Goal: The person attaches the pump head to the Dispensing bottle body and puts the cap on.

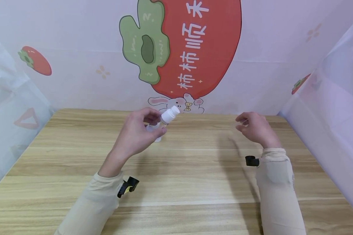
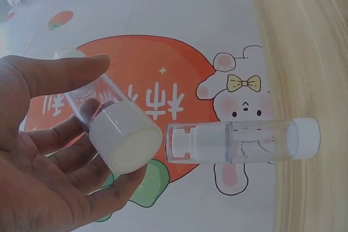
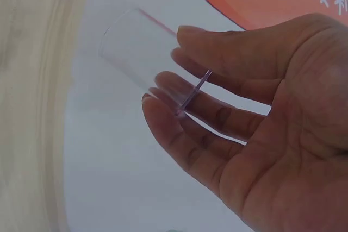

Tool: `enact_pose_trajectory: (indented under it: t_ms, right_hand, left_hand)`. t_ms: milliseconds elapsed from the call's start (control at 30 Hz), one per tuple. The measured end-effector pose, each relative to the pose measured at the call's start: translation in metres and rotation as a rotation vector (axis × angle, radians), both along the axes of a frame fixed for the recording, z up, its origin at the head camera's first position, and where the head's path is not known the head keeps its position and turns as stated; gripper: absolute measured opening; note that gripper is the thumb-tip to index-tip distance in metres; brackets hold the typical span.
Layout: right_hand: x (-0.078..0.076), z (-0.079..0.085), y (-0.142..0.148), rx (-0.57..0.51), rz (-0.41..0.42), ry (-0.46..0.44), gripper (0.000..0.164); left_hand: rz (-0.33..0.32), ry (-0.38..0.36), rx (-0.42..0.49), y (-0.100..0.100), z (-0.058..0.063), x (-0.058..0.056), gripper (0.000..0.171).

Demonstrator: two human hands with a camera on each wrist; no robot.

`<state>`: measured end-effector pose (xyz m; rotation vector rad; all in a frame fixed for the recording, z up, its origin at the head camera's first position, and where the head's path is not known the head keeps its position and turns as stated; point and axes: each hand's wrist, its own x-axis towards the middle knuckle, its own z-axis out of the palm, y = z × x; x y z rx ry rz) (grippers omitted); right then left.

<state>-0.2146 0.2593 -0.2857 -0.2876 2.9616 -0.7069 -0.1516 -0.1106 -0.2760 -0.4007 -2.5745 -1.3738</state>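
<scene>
My left hand (image 1: 136,130) holds a small pump bottle (image 1: 170,114) tilted in the air, its white pump head uppermost. In the left wrist view, thumb and fingers wrap its clear body, and its white base (image 2: 125,137) faces the camera. Beyond that hand a second bottle (image 2: 255,142) stands upright on the table; it has a white pump under a clear cover and a white base. In the head view the left hand mostly hides it. Over the table's right side, my right hand (image 1: 256,127) grips a clear, hollow cylindrical cap (image 3: 138,47) near its rim.
The wood-grain table (image 1: 188,182) runs back to a white cloth backdrop (image 1: 85,81) printed with a large red persimmon and a rabbit. More printed cloth (image 1: 341,107) hangs along both sides. A small black mount (image 1: 129,186) sits on each wrist.
</scene>
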Motion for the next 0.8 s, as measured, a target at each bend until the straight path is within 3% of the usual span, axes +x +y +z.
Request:
enact_pose_trajectory:
  t_ms: [800]
  right_hand:
    - [0.009,0.009,-0.020,-0.080,0.064,0.091,0.028]
  left_hand:
    - [-0.038,-0.010,-0.049,0.011,-0.008,0.000,0.034]
